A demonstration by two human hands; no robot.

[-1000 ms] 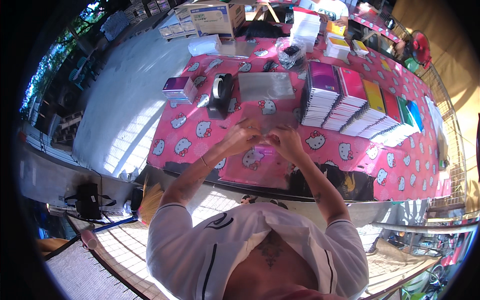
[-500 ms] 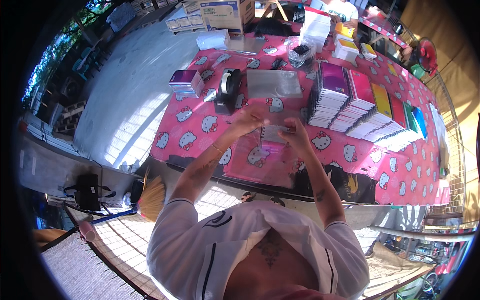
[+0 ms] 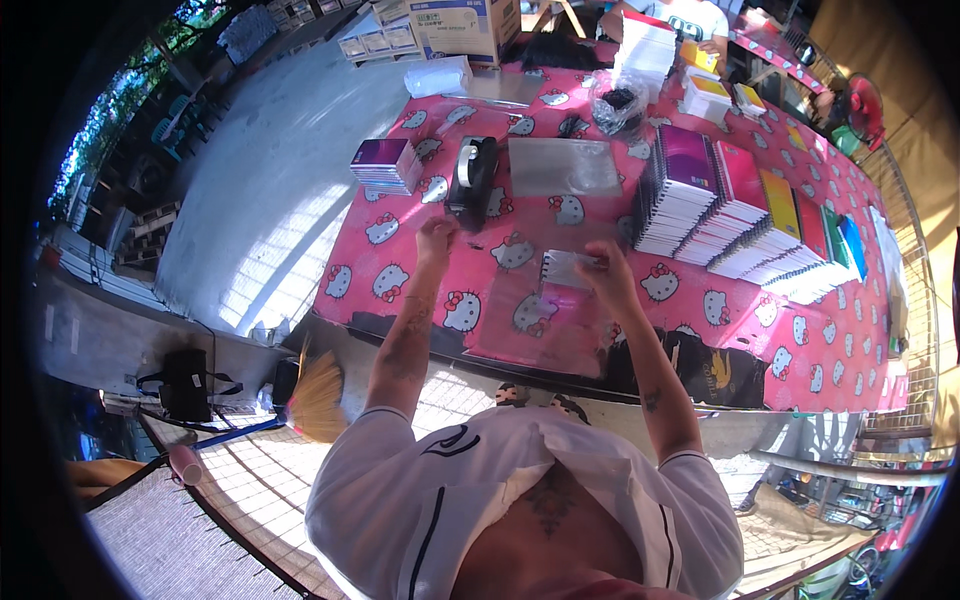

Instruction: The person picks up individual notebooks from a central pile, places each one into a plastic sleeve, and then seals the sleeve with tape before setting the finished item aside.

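A small spiral notebook (image 3: 562, 270) with black coils and a whitish face sits before me, with a clear plastic sheet (image 3: 520, 335) spread on the near side of it. My right hand (image 3: 612, 272) is closed at the notebook's right edge, fingers bent over it. To the left, my left hand (image 3: 436, 240) hovers with its fingers curled together; whatever they hold, if anything, is too small to make out. Just beyond that hand stands a black tape dispenser (image 3: 472, 190) with a pale roll. A stack of small purple-covered notebooks (image 3: 386, 165) lies left of the dispenser.
Tall stacks of spiral notebooks (image 3: 690, 165) in several colours line the right side of the pink patterned table (image 3: 385, 280). Clear plastic sheets (image 3: 563, 167) lie behind the dispenser. A cardboard box (image 3: 465, 30) is at the back; another person (image 3: 690, 20) is beyond the far edge.
My left hand has moved left, away from the notebook, toward the near end of the tape dispenser. My right hand has stayed at the notebook. The view has shifted slightly.
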